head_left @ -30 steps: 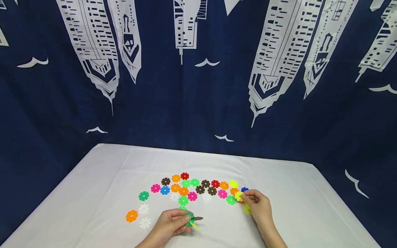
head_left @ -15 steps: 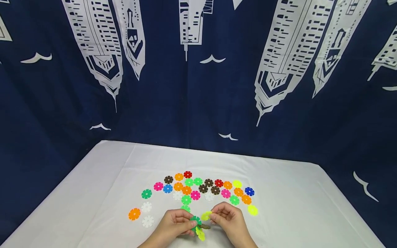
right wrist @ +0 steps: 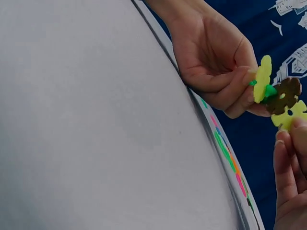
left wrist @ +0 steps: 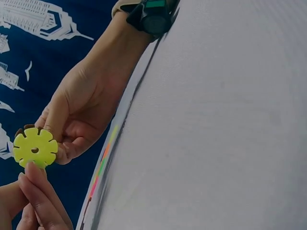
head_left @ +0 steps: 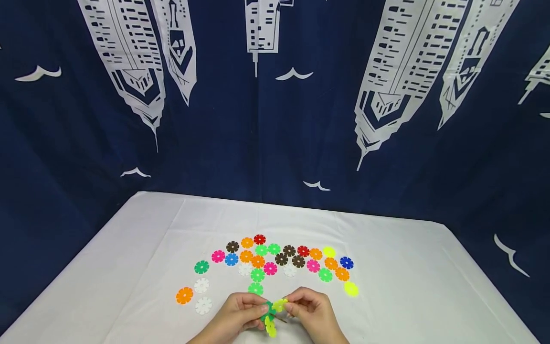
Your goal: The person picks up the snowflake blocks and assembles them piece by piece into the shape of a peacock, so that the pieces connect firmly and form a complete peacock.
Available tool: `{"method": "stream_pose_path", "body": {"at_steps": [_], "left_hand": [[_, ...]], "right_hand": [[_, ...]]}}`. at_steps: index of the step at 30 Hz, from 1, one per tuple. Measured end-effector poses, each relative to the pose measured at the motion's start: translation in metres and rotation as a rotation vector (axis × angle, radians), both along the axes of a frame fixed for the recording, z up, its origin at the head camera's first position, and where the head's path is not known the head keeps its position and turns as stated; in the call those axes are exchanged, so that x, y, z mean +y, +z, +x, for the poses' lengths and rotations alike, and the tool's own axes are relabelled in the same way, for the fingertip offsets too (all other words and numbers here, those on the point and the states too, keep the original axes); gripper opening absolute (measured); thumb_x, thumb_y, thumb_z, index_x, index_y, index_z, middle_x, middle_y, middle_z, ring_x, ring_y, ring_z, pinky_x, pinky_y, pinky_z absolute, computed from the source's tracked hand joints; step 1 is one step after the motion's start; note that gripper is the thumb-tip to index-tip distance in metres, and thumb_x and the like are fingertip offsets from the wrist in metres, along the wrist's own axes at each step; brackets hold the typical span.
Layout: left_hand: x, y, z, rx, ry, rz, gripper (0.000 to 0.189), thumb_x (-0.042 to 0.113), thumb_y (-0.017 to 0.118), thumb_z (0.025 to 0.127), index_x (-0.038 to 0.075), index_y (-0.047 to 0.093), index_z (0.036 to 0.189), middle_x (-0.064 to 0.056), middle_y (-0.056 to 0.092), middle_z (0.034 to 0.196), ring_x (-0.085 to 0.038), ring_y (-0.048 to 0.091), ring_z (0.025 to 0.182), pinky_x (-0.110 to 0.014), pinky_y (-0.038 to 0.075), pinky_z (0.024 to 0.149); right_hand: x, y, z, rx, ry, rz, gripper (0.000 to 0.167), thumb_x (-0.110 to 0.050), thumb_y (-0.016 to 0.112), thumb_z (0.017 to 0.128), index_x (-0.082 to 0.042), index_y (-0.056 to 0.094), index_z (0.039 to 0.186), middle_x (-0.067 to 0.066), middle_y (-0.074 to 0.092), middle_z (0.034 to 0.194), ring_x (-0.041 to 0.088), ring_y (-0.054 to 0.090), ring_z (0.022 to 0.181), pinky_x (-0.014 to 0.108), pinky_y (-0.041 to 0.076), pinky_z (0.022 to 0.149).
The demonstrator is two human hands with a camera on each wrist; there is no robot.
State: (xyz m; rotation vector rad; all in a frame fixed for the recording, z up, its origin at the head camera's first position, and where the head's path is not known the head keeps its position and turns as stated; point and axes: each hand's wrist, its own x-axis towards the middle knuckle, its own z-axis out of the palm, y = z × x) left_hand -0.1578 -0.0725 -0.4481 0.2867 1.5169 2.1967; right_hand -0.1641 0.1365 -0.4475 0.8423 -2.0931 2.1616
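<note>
My left hand pinches a green notched plastic disc near the front of the table. A yellow disc and a brown disc are joined to it, sticking out at angles. Close on the right, my right hand pinches a second yellow disc between thumb and fingers. That disc overlaps the green one's upper edge in the head view; whether it is slotted in, I cannot tell. In the left wrist view a yellow disc faces the camera, with brown showing behind it.
Loose notched discs in many colours lie flat beyond the hands, among them a green disc just ahead and a yellow disc to the right. Left of the hands lie an orange disc and a white disc. White cloth covers the table.
My right hand has picked a yellow disc from the right end of the loose discs and brought it left to the joined pieces. My left hand keeps its hold on the green disc.
</note>
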Motion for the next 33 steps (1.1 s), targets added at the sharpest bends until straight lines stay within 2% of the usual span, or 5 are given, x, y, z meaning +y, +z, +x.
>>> {"method": "stream_pose_path", "body": {"at_steps": [11,23,25,28,33], "left_hand": [[0.004,0.008,-0.004,-0.019,0.032,-0.016,0.012,0.007,0.062,0.09,-0.004,0.067,0.094,-0.002,0.066,0.077,-0.006,0.055,0.058,-0.018,0.05,0.061],[-0.005,-0.003,-0.004,-0.108,0.078,-0.01,0.02,0.015,0.058,0.094,-0.003,0.065,0.1,-0.003,0.061,0.081,-0.009,0.055,0.067,-0.018,0.05,0.07],[-0.006,-0.004,-0.004,-0.112,0.091,-0.009,0.017,0.014,0.057,0.094,-0.001,0.066,0.098,-0.002,0.06,0.079,-0.008,0.053,0.066,-0.017,0.049,0.068],[-0.006,-0.004,-0.004,-0.113,0.092,0.002,0.014,0.013,0.058,0.093,0.002,0.067,0.094,-0.001,0.059,0.077,-0.008,0.053,0.065,-0.016,0.049,0.067],[-0.004,-0.001,-0.006,-0.114,0.075,0.026,0.014,0.013,0.059,0.093,0.002,0.068,0.093,-0.001,0.06,0.076,-0.007,0.054,0.065,-0.015,0.049,0.066]], "right_hand": [[-0.003,0.002,0.004,0.09,-0.059,0.02,0.007,0.002,0.065,0.084,0.008,0.064,0.088,0.017,0.065,0.082,0.009,0.059,0.065,0.03,0.055,0.056],[-0.006,0.002,0.001,-0.086,-0.022,-0.042,0.023,-0.002,0.062,0.088,0.016,0.06,0.103,0.017,0.067,0.095,0.017,0.065,0.081,0.036,0.054,0.073],[0.001,0.006,-0.003,-0.115,-0.099,0.015,0.026,-0.005,0.064,0.088,0.014,0.061,0.105,0.021,0.065,0.096,0.021,0.065,0.079,0.037,0.054,0.07],[0.026,0.011,-0.016,-0.12,-0.361,0.157,0.022,-0.006,0.067,0.086,0.008,0.065,0.102,0.021,0.066,0.089,0.024,0.063,0.07,0.034,0.055,0.061],[0.085,0.013,-0.031,-0.096,-0.781,0.618,0.01,-0.006,0.074,0.08,0.0,0.07,0.087,0.004,0.062,0.074,0.017,0.053,0.062,0.023,0.045,0.054]]}}
